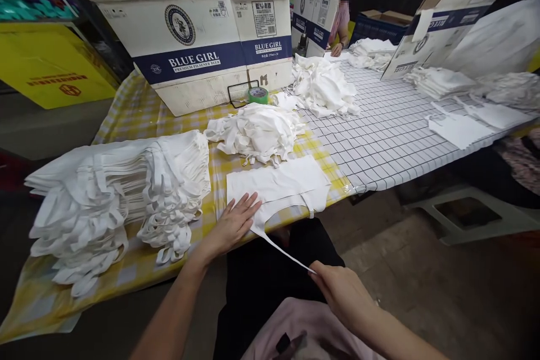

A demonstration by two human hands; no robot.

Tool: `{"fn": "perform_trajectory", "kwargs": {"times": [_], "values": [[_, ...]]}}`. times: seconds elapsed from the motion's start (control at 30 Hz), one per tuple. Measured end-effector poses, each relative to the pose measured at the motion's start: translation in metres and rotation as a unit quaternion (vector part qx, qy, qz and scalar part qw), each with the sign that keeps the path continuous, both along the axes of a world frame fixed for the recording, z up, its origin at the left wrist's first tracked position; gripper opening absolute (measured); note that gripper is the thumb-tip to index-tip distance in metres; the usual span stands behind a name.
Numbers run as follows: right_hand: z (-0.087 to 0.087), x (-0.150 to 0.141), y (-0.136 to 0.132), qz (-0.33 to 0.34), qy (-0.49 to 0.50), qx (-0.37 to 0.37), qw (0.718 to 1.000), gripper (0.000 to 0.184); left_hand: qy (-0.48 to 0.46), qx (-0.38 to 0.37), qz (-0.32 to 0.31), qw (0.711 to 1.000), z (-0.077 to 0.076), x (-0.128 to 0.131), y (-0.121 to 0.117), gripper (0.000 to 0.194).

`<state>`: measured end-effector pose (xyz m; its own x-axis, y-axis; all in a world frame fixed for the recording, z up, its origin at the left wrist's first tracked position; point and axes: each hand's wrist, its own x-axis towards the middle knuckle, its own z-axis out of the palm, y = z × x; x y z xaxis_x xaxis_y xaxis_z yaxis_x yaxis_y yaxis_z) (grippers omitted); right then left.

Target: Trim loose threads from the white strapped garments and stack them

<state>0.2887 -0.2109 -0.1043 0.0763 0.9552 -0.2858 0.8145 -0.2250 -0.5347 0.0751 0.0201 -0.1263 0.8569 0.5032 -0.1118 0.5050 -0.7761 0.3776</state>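
Note:
A white strappy garment, like a tank top (pixel 278 183), lies flat at the table's front edge. My left hand (pixel 236 219) rests on its near left corner, palm down with the fingers stretched out. One strap (pixel 284 251) runs taut off the edge toward me, its end pinched in my right hand (pixel 337 287), which hangs in front of the table over my lap. The other strap lies on the cloth at the garment's right. Just behind is a loose heap of white garments (pixel 259 129). To the left stands a thick, neat stack of white garments (pixel 126 174), straps drooping over the front.
A large beer carton (pixel 202 62) stands behind, with a green tape roll (pixel 257 95) before it. Another white heap (pixel 324 87) lies on the checked tablecloth (pixel 358 152). Further right are a tilted carton (pixel 439 28) and flat garments (pixel 459 126). A co-worker's hand (pixel 336 49) shows at the back.

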Motion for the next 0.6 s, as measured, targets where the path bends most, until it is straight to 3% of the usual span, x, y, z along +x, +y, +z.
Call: {"fn": "perform_trajectory", "kwargs": {"times": [0.13,0.27,0.47,0.6], "values": [[0.023,0.017,-0.010,0.079,-0.066,-0.008,0.995,0.019,0.006,0.012,-0.004,1.000,-0.001,-0.001,0.000,0.050],[0.062,0.042,-0.011,0.121,-0.114,-0.016,0.986,0.021,0.010,0.031,-0.007,0.999,-0.003,-0.001,0.000,0.050],[0.134,0.078,0.018,0.108,-0.107,0.041,0.988,0.024,-0.001,0.028,-0.002,1.000,-0.005,-0.004,0.000,0.050],[0.157,0.086,0.050,0.100,-0.054,0.109,0.987,0.024,-0.032,-0.046,0.030,0.998,0.009,0.002,-0.003,0.050]]}}
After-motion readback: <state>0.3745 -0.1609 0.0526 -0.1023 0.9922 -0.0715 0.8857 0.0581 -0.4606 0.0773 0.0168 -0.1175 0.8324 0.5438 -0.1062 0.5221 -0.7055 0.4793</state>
